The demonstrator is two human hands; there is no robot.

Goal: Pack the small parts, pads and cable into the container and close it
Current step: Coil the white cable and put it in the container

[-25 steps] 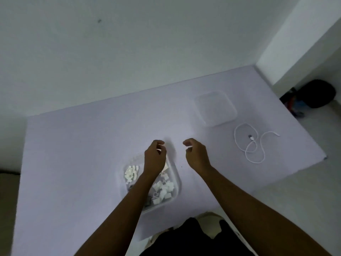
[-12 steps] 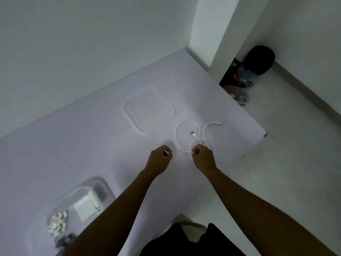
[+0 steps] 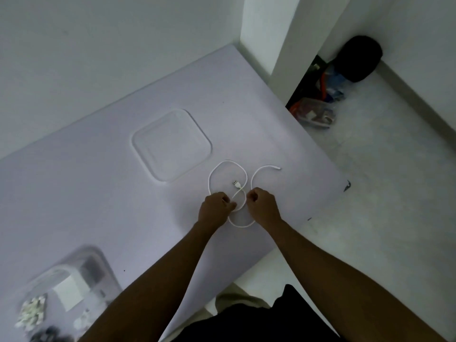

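A white cable [image 3: 223,166] lies in loops on the pale table, its USB plug [image 3: 236,183] inside one loop. My left hand [image 3: 214,209] pinches the cable at the left of the lower loop. My right hand [image 3: 262,203] is closed on the cable at the right side. The clear container [image 3: 98,260] sits at the lower left, holding small white parts [image 3: 32,312] and a white pad [image 3: 69,292]. Its clear lid [image 3: 207,141] lies flat on the table beyond the cable.
The table's right edge [image 3: 320,154] runs just right of the cable, with floor below. A black bag [image 3: 360,60] and a box of clutter [image 3: 313,112] sit on the floor by the white pillar [image 3: 271,35]. A wall backs the table.
Both hands left the container and moved right to the cable. The left hand has now closed on the cable; the right hand holds it too. The view swung right.
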